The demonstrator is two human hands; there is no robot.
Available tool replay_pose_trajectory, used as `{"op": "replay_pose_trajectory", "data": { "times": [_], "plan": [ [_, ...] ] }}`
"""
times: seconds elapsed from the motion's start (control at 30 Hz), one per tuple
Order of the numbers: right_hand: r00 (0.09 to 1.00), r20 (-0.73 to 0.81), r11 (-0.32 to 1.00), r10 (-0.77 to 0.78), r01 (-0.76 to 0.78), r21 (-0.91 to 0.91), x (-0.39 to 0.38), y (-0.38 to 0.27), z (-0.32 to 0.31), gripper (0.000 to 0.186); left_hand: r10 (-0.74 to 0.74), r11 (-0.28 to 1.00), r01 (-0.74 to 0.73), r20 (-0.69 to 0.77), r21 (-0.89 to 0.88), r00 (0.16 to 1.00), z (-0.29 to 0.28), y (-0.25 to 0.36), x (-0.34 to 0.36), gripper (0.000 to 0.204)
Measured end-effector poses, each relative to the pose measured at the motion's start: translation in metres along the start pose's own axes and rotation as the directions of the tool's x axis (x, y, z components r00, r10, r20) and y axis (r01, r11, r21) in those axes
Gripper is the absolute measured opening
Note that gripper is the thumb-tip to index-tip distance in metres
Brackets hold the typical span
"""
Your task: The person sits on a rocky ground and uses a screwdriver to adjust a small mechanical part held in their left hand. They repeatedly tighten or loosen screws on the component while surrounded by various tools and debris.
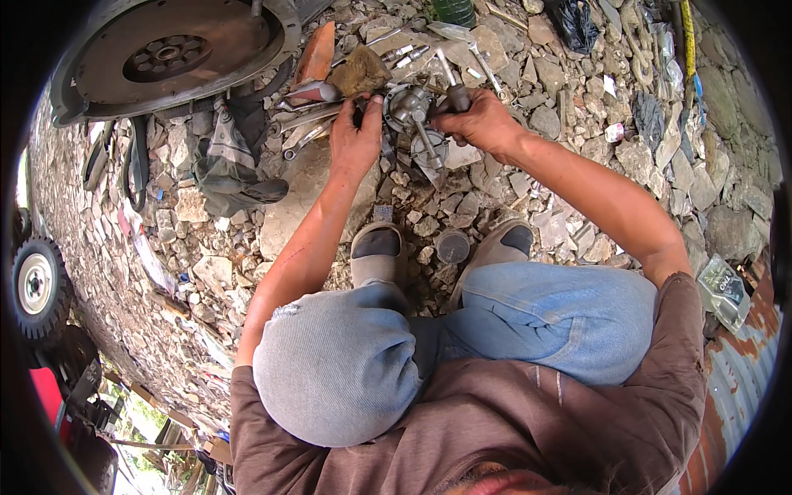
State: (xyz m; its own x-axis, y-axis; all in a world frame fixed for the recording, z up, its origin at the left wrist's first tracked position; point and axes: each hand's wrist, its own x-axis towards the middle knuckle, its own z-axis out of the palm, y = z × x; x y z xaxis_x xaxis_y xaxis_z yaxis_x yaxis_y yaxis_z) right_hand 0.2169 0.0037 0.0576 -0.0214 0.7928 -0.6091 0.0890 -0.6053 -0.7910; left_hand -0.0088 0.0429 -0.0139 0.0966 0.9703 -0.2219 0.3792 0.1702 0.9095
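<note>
A small round metal engine part (pixel 410 107), like a pump body with a rod, sits on the stones in front of my feet. A second round metal piece (pixel 431 150) lies against its near side. At its left edge is my left hand (pixel 356 140), with thumb and forefinger apart and the thumb tip close to the metal. My right hand (pixel 485 125) is at the right side, closed around a tool with a dark handle (pixel 458 98) and a bright shaft (pixel 445 66) pointing away from me. Its fingertips come near the part; whether they touch it is hidden.
Wrenches (pixel 309 132), spark plugs (pixel 404 56) and a brown rock (pixel 360 73) lie around the part. A large round flywheel housing (pixel 169 54) stands far left, by a dark cloth (pixel 231 165). A green bottle (pixel 454 11) is at the back; loose stones cover the ground.
</note>
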Motion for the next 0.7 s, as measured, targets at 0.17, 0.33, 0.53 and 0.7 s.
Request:
{"op": "replay_pose_trajectory", "data": {
  "times": [0.17, 0.33, 0.53, 0.7],
  "plan": [
    [0.997, 0.074, 0.965, 0.026, -0.045, 0.26, -0.002, 0.009, -0.02, 0.016, -0.01, 0.999, 0.01, 0.007, -0.051, 1.0, -0.001, 0.011, -0.003, 0.038],
    [0.996, 0.079, 0.907, -0.031, -0.005, 0.422, -0.01, 0.009, -0.042, 0.016, -0.025, 0.998, 0.026, 0.021, -0.053, 0.999, 0.0, 0.014, -0.003, 0.036],
    [0.997, 0.065, 0.93, -0.052, 0.025, 0.367, -0.013, 0.025, -0.1, 0.024, 0.028, 0.995, -0.027, 0.008, -0.092, 1.0, 0.002, -0.005, 0.001, 0.038],
    [1.0, 0.0, 0.992, 0.009, -0.009, -0.128, -0.01, 0.054, -0.139, 0.026, 0.0, 0.989, 0.004, 0.025, -0.146, 1.0, 0.004, 0.0, 0.001, 0.037]
  ]
}}
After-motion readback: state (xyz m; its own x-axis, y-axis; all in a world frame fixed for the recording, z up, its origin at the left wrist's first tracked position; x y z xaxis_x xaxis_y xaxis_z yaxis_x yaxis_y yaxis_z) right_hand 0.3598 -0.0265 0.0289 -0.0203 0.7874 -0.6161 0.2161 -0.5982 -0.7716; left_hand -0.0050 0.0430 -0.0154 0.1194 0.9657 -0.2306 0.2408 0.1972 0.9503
